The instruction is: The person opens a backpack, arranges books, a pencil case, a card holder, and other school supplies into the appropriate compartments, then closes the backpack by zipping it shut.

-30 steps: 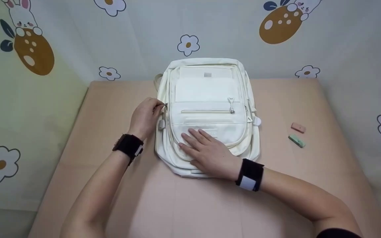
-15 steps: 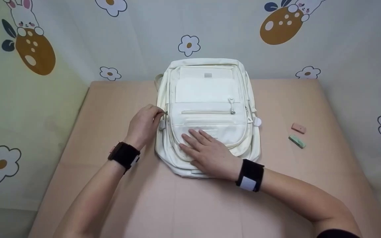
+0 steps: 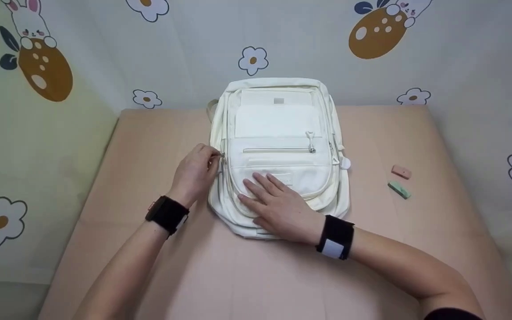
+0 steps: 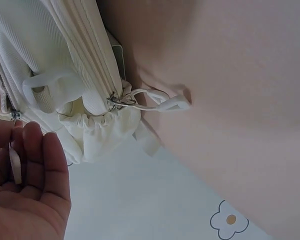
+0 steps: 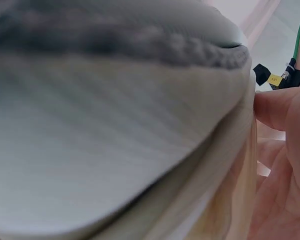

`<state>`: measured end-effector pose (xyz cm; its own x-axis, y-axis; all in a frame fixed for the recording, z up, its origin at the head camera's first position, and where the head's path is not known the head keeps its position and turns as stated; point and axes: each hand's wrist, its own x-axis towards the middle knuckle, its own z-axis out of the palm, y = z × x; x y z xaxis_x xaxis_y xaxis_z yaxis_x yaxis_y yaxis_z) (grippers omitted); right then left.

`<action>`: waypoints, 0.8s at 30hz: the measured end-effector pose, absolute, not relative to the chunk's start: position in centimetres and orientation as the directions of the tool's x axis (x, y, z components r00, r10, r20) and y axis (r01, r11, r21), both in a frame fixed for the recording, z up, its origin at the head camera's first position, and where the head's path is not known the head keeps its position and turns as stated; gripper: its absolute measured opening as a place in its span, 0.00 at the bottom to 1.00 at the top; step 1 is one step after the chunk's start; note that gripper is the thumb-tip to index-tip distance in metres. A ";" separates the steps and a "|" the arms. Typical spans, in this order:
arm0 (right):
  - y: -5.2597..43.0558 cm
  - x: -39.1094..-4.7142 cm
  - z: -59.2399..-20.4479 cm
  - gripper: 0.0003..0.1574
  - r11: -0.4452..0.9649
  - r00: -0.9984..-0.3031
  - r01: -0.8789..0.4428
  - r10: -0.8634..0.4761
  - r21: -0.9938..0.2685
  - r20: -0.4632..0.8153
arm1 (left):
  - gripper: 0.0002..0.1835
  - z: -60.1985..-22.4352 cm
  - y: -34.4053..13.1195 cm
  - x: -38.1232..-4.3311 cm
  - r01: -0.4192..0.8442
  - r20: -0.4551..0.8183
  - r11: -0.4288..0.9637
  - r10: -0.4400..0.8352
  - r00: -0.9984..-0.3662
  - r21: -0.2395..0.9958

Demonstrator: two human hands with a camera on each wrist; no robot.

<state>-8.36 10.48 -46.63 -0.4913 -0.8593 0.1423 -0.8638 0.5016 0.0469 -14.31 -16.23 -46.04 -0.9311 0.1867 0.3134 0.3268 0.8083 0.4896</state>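
A cream-white backpack [image 3: 278,120] lies front side up on the table, its top pointing away from me. At its left side my left hand [image 3: 194,171] pinches a zipper pull between thumb and fingers. The left wrist view shows that pull's white tab [image 4: 16,165] hanging against the fingers, just below the metal slider [image 4: 15,115]. My right hand [image 3: 285,211] lies flat with spread fingers on the bag's lower front. In the left wrist view, another zipper pull [image 4: 172,103] with a white loop hangs loose by the gathered side pocket [image 4: 107,131].
To the right of the bag, a small pink block [image 3: 401,172] and a small green block [image 3: 399,190] lie on the pinkish-beige tabletop [image 3: 162,129]. Pale curtains [image 3: 194,44] printed with flowers and rabbits enclose the table at the back and both sides.
My left hand has slid toward me along the bag's left side, bringing the zipper pull with it. The right hand stays pressed in about the same spot.
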 end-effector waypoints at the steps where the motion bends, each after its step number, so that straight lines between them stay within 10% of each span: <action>1: 10.4 -8.3 -46.6 0.39 0.500 -0.490 -0.865 -0.859 0.044 0.145 | 0.07 -46.1 -16.2 -14.4 0.319 0.307 0.807 0.181 -0.934 0.497; 24: 10.2 -8.2 -46.4 0.28 0.482 -0.468 -0.872 -0.873 0.086 0.136 | 0.04 -45.8 -16.3 -13.2 0.406 0.392 0.816 0.243 -0.887 0.412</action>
